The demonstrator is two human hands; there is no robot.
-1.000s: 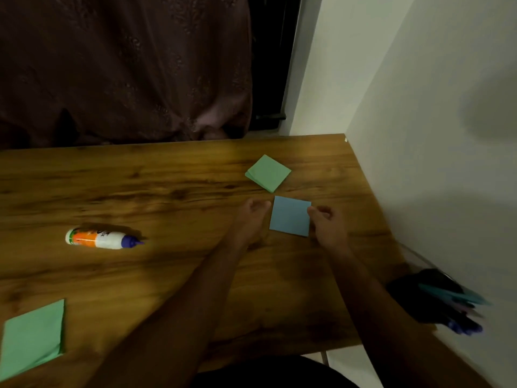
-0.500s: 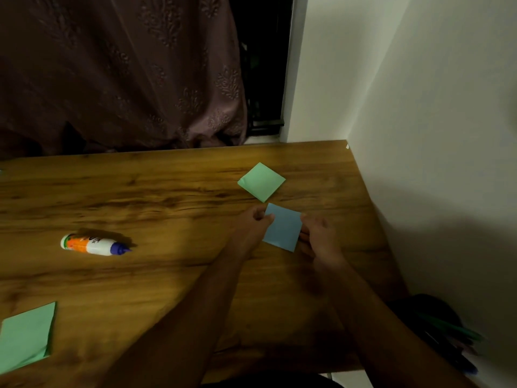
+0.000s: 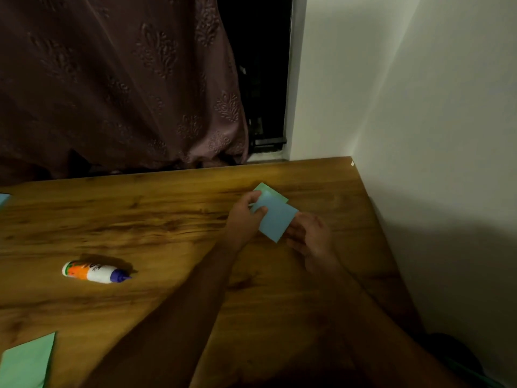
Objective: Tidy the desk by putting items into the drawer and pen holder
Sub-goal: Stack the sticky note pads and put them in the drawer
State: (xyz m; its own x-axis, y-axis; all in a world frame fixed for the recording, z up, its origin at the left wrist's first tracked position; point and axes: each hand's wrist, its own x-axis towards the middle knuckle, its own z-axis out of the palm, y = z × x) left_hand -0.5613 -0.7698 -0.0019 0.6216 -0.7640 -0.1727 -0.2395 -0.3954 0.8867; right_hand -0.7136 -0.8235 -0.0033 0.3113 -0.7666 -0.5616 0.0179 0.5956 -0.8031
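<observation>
Dim warm light, soft blur, deep shadows

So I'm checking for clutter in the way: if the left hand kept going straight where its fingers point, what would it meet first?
Probably the green sticky pad, lying just beyond the left hand and partly under the blue pad it holds. Depth is unclear; it may pass above.

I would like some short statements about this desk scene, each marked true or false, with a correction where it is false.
1. Both hands hold the blue note pad. True.
2. The glue bottle stands upright. False: it lies on its side on the desk.
3. The blue pad partly covers the small green pad. True.
4. The left hand rests on the glue bottle. False: it grips the blue pad, far from the bottle.
5. The right hand holds a pen. False: it holds the blue pad.
</observation>
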